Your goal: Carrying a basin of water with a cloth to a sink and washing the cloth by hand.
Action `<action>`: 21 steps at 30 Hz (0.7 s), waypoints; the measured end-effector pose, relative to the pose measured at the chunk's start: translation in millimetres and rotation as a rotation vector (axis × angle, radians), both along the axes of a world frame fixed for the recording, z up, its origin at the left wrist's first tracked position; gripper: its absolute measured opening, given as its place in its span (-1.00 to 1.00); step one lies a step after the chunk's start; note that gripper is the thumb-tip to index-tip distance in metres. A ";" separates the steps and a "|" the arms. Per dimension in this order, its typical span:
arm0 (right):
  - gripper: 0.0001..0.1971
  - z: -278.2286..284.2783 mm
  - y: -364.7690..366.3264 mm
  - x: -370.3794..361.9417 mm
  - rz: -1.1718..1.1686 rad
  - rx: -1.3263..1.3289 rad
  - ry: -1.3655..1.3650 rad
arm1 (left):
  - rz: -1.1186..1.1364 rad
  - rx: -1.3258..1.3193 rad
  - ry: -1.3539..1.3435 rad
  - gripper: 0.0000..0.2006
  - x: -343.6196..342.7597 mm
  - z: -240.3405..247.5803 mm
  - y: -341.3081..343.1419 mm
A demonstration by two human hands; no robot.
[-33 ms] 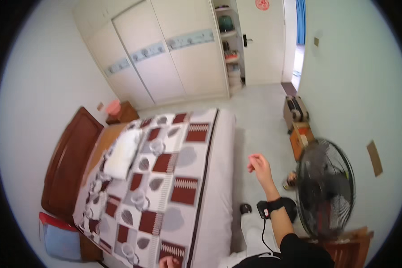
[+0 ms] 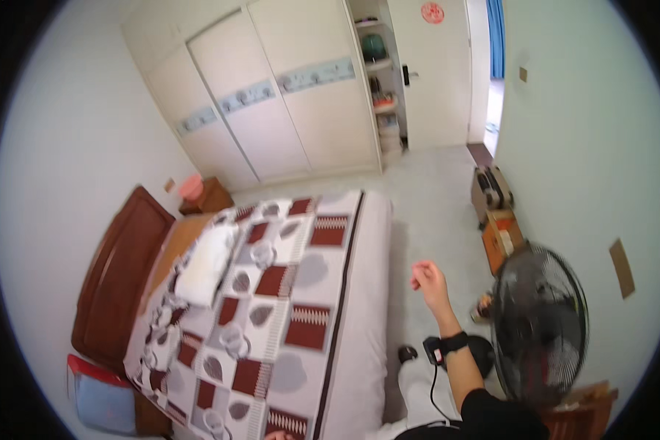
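My right hand (image 2: pixel 430 281) is held out over the floor between the bed and the fan, its fingers curled in and nothing seen in them. A black strap with a small black box (image 2: pixel 446 347) circles that wrist, and a cable runs down from it. Only a sliver of my left hand (image 2: pixel 279 435) shows at the lower edge, in front of the bed's near part; its fingers are mostly cut off. Beside it lies a bed cover (image 2: pixel 290 372) patterned in brown, grey and white squares and leaves. A folded white cloth or pillow (image 2: pixel 207 264) rests near the headboard.
A black standing fan (image 2: pixel 540 323) is close to my right arm. Beyond it, a cardboard box (image 2: pixel 500 242) and a suitcase (image 2: pixel 491 192) stand along the right wall. White sliding wardrobe doors (image 2: pixel 323 121), open shelves and a door (image 2: pixel 440 88) line the far side.
The view has tilted slightly, so the room sits lower in it. My left hand has slipped almost out of the picture at the lower edge. My right hand stays over the floor.
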State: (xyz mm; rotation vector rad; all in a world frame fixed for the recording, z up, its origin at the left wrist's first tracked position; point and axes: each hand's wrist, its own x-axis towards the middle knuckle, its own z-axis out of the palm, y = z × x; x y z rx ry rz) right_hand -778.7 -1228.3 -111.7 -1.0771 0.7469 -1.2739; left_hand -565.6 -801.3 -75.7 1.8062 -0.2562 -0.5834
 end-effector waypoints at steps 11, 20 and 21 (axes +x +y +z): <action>-0.82 21.9 -227.6 -23.2 -0.354 -0.003 0.025 | -0.212 -0.221 -0.242 -0.89 30.3 61.6 -326.8; -0.86 13.3 -287.0 -124.3 -0.636 0.023 0.061 | -0.215 -0.377 -0.049 -0.89 6.3 38.6 -514.6; -0.86 12.1 -295.5 -136.5 -0.648 0.001 0.058 | -0.266 -0.371 -0.037 -0.90 -0.1 42.6 -536.2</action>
